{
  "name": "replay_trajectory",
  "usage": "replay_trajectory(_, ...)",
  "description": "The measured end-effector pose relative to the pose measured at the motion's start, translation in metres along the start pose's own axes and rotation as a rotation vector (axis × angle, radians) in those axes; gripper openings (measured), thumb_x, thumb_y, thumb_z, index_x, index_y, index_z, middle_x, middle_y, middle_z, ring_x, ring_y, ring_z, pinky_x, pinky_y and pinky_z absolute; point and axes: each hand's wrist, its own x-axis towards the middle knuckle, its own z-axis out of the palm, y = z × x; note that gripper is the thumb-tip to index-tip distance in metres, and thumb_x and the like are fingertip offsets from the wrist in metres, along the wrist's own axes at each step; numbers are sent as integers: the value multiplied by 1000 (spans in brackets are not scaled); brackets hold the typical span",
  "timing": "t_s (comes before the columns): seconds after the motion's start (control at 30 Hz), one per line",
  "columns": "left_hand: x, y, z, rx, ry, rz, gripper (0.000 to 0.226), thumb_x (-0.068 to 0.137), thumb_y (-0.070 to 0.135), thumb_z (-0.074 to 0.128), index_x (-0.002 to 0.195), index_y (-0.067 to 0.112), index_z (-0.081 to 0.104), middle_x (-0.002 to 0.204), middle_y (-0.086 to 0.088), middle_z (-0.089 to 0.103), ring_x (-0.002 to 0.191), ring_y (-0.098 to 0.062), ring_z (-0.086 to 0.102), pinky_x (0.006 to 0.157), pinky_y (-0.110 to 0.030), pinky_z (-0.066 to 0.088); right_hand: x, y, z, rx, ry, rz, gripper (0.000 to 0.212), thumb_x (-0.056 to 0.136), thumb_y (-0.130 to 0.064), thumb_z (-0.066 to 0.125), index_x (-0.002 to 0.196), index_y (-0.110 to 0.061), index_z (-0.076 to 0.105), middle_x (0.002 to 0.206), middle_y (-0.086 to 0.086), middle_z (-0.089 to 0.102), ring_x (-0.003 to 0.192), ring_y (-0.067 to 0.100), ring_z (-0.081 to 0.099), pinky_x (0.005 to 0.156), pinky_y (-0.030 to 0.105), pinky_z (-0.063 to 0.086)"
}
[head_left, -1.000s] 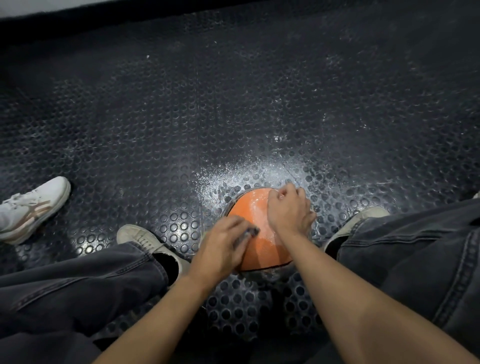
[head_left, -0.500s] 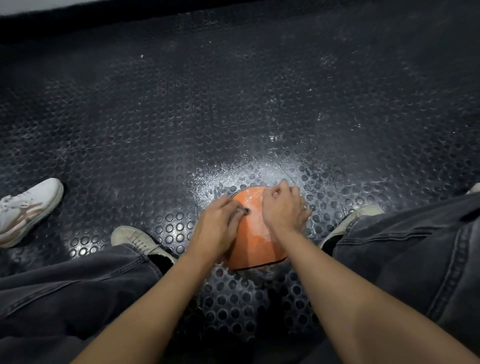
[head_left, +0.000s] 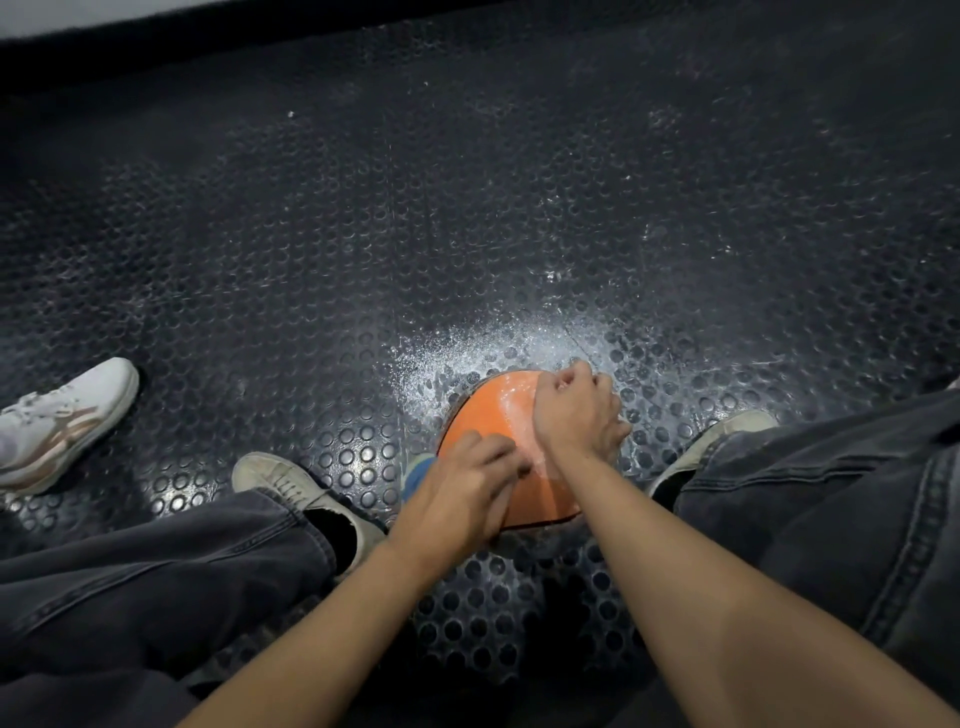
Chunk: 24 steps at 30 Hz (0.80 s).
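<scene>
Head view is showing the orange disc (head_left: 498, 415) lying on the floor (head_left: 363, 260), partly hidden by both hands. At its left edge the left hand (head_left: 462, 488) is curling fingers around a mostly hidden blue thing (head_left: 415, 470). The right hand (head_left: 576, 410) is gripping its far rim with curled fingers.

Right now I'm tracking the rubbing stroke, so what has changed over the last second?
The left hand slid out across the disc, then back toward the person. A blue pad now shows under it. The right hand kept its grip on the disc's far edge. The disc and the dust stayed put.
</scene>
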Motion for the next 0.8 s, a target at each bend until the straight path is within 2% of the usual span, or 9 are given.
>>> replay_trajectory(0.07, 6, -3, -2, 13, 11, -12, 16, 91, 15, 56, 100, 13, 70, 96, 2, 64, 81, -17, 55, 66, -34, 51, 1, 1, -1, -7, -12, -10, 23, 97, -41, 40, 105, -24, 53, 119, 3, 51, 111, 24, 47, 106, 50, 31)
replay_trajectory(0.17, 22, -16, 1, 10, 216, -239, 13, 86, 7, 65, 94, 11, 73, 92, 1, 66, 79, -16, 60, 69, -37, 55, -2, -3, 2, -4, -17, 8, 23, 97, -41, 39, 105, -23, 51, 120, 4, 50, 112, 25, 46, 101, 48, 31)
replay_trajectory(0.33, -1, -3, 0, 23, -22, 34, 16, 89, 12, 62, 103, 11, 70, 99, 1, 64, 84, -15, 55, 67, -30, 51, -1, -1, -3, 13, -38, 14, 22, 97, -39, 40, 108, -22, 51, 126, 5, 49, 116, 26, 44, 98, 47, 31)
replay_trajectory(0.43, 19, -20, 0, -12, 193, -228, 13, 88, 8, 64, 96, 11, 73, 95, 0, 66, 81, -12, 58, 74, -33, 54, -2, -1, -6, -20, -121, -71, 30, 100, -44, 38, 119, -23, 50, 126, 2, 46, 117, 23, 44, 101, 48, 30)
replay_trajectory(0.5, 24, -27, 0, -16, 273, -385, 13, 88, 10, 64, 96, 11, 74, 94, 1, 64, 78, -13, 59, 73, -35, 54, -7, 1, -3, -7, -112, -154, 28, 102, -43, 37, 116, -22, 50, 121, -1, 48, 114, 20, 45, 102, 46, 30)
replay_trajectory(0.57, 13, -23, 1, -19, 245, -290, 14, 88, 11, 64, 99, 10, 73, 95, 0, 63, 79, -16, 61, 71, -32, 53, -10, 4, -1, 14, -49, -236, 23, 103, -37, 35, 112, -25, 52, 114, -5, 52, 107, 15, 46, 98, 41, 31)
replay_trajectory(0.67, -6, -20, -4, -2, 54, -7, 18, 91, 14, 59, 103, 7, 70, 99, -3, 61, 85, -17, 61, 72, -29, 52, -6, 9, -1, 43, -61, -231, 30, 105, -36, 34, 121, -31, 59, 122, -9, 57, 110, 12, 49, 100, 40, 32)
replay_trajectory(0.7, -3, -24, -7, 24, 26, 24, 18, 91, 14, 59, 104, 7, 70, 99, -3, 62, 84, -17, 60, 72, -29, 53, -4, 9, -1, 50, -60, -222, 32, 105, -37, 35, 122, -32, 60, 124, -10, 58, 112, 13, 49, 101, 39, 32)
replay_trajectory(0.8, 17, -36, -9, -11, 180, -222, 15, 87, 7, 65, 101, 9, 73, 95, 1, 63, 79, -11, 59, 74, -32, 55, -5, 5, 1, 57, -40, -184, 32, 103, -37, 36, 119, -28, 63, 122, -9, 58, 112, 14, 50, 97, 38, 29)
